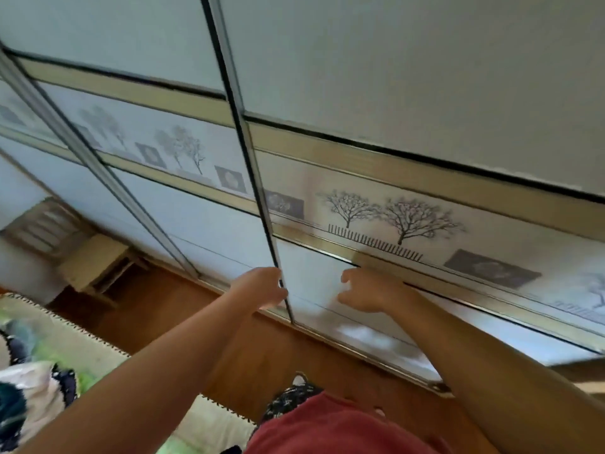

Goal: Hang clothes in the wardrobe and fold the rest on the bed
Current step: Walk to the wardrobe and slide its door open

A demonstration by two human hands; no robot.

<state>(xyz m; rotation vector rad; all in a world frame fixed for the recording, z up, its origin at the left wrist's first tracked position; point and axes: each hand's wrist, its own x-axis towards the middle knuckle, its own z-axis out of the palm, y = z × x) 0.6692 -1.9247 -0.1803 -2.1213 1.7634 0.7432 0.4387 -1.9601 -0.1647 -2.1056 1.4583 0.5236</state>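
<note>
A wardrobe with pale sliding doors point(376, 77) fills the view, each door crossed by a band printed with trees. My left hand point(262, 288) reaches to the metal edge point(262, 198) of the right-hand door, fingers curled at that edge. My right hand point(366, 290) lies against the same door's lower panel, just under the gold trim strip point(334, 249), fingers bent. The doors appear closed. A pile of clothes point(29, 388) lies on the bed at the lower left. The frame is blurred by motion.
A wooden floor point(248, 348) runs between the bed and the wardrobe track. A small wooden stool or bedside table point(98, 267) stands at the left by the wardrobe. The bed edge with a dotted border point(98, 339) is at the lower left.
</note>
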